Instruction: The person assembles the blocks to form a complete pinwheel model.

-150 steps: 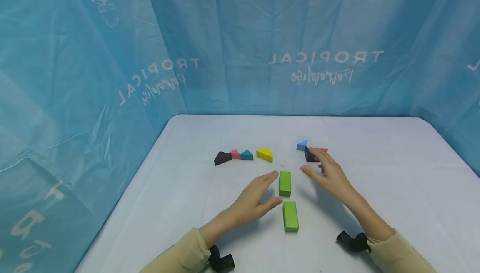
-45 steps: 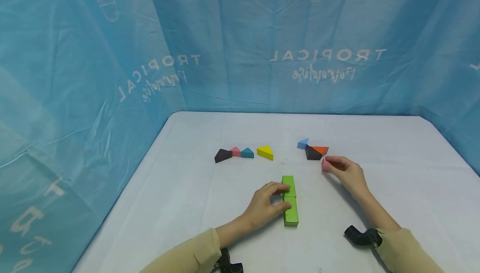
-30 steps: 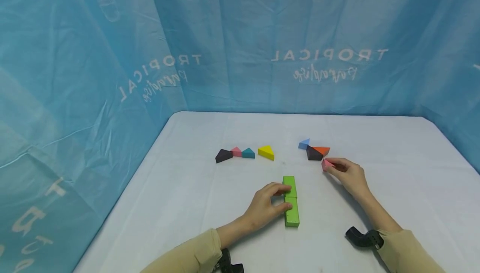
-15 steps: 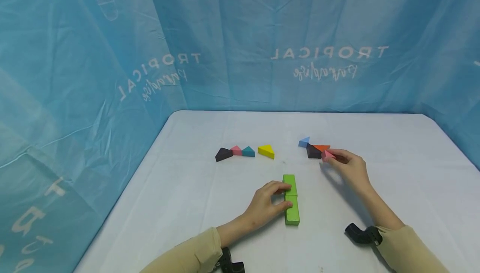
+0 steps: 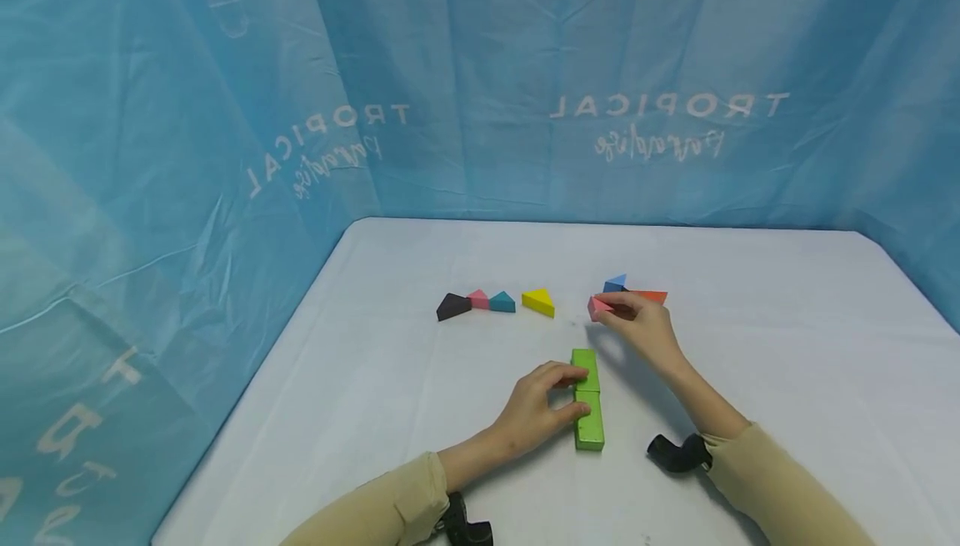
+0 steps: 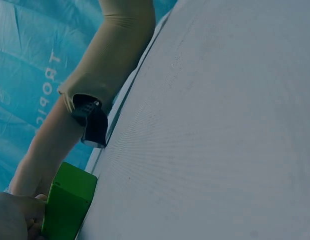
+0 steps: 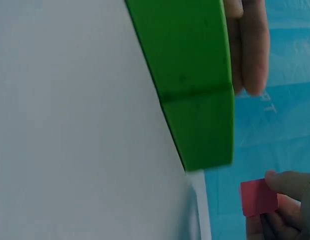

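Two green rectangular blocks stand end to end on the table: the far green block (image 5: pixel 588 360) and the near green block (image 5: pixel 590 433). My left hand (image 5: pixel 531 407) rests against their left side, its fingers on the far one and its thumb on the near one. Between thumb and fingers my right hand (image 5: pixel 647 329) pinches a small pink triangular block (image 7: pixel 258 197), raised above the table beyond the green pair. In the head view that hand covers most of a black block and part of an orange triangular block (image 5: pixel 651 296). A blue triangular block (image 5: pixel 615 283) lies just behind it.
Left of the right hand lie a yellow triangular block (image 5: pixel 538 303), a teal block (image 5: pixel 502 303), a second pink block (image 5: pixel 479 300) and a black block (image 5: pixel 453 307). Blue curtains (image 5: pixel 480 112) hang round the white table (image 5: pixel 337 413).
The green blocks, apart at first, were brought end to end by the left hand. The right hand picked up the pink block near the orange one, lifted it and moved left with it.
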`<state>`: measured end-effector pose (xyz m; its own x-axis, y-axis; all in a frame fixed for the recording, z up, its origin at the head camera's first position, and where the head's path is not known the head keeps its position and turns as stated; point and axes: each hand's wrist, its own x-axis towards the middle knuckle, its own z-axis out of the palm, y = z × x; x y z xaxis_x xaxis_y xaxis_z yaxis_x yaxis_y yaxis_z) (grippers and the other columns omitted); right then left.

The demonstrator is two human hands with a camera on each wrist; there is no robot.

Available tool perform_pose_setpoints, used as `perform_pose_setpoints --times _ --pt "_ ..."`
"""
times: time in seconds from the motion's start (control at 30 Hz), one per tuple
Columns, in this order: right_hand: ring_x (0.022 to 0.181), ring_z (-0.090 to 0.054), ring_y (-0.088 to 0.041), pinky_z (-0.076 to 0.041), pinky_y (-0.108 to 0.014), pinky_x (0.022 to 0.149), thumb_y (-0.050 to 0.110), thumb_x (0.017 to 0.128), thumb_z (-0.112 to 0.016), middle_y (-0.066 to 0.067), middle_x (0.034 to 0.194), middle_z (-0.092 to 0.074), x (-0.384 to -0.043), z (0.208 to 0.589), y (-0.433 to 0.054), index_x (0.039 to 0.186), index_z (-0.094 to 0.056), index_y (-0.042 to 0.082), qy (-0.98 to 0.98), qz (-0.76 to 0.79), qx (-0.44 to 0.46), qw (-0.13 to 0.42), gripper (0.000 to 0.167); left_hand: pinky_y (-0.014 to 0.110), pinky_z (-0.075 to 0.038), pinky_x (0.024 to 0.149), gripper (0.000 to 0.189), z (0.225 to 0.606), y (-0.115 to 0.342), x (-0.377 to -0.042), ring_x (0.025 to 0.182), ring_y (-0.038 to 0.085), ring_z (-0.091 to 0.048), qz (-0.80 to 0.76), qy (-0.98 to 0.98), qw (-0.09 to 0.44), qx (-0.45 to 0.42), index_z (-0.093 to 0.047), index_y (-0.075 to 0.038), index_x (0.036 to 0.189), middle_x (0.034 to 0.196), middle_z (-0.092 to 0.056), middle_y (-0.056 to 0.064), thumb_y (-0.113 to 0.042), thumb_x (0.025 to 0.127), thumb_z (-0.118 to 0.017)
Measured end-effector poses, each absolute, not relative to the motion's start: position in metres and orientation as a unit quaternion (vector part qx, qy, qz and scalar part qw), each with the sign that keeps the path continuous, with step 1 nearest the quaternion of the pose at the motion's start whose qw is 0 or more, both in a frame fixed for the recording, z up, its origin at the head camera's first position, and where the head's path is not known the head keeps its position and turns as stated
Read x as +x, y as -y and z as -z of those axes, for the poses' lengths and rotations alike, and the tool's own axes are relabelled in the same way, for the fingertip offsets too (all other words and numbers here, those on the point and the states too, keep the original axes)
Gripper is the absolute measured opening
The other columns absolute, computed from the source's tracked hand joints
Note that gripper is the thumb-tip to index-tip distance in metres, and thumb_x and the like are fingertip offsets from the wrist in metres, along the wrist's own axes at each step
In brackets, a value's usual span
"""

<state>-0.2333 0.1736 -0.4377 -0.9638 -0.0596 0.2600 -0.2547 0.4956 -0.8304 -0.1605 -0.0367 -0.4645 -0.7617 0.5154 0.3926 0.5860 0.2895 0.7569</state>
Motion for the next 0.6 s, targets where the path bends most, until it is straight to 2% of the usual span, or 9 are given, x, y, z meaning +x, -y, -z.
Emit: perform_pose_setpoints --times 0.2,0.47,0.6 --pt "0.093 -0.063 -0.023 -0.053 -0.038 0.082 0.013 0.084 -0.073 -0.011 0.107 -0.066 -0.239 0.445 -0.156 0.111 -0.068 0.003 0.860 -0.485 0.128 0.092 0.030 0.019 -0.045 0.091 0.041 0.463 0.036 -0.161 0.106 0.010 -0.056 0.486 0.802 0.036 -0.346 -0.059 -0.003 0.120 0.116 -0.059 0.003 -0.016 0.084 -0.073" --pt "0.089 -0.063 -0.024 -0.053 -0.040 0.079 0.011 0.083 -0.073 -0.012 0.102 -0.067 -0.241 0.462 -0.150 0.109 -0.068 0.001 0.875 -0.453 0.150 0.086 0.029 0.020 -0.045 0.091 0.041 0.463 0.037 -0.160 0.107 0.010 -0.055 0.487 0.802 0.032 -0.346 -0.058 -0.003 0.120 0.116 -0.059 0.004 -0.014 0.083 -0.074" --pt "0.092 -0.063 -0.022 -0.052 -0.040 0.082 0.019 0.086 -0.071 -0.010 0.104 -0.068 -0.243 0.461 -0.151 0.110 -0.069 0.003 0.871 -0.468 0.132 0.068 0.029 0.020 -0.045 0.091 0.041 0.463 0.038 -0.160 0.106 0.011 -0.056 0.486 0.802 0.035 -0.346 -0.059 -0.002 0.120 0.116 -0.059 0.005 -0.013 0.083 -0.074"
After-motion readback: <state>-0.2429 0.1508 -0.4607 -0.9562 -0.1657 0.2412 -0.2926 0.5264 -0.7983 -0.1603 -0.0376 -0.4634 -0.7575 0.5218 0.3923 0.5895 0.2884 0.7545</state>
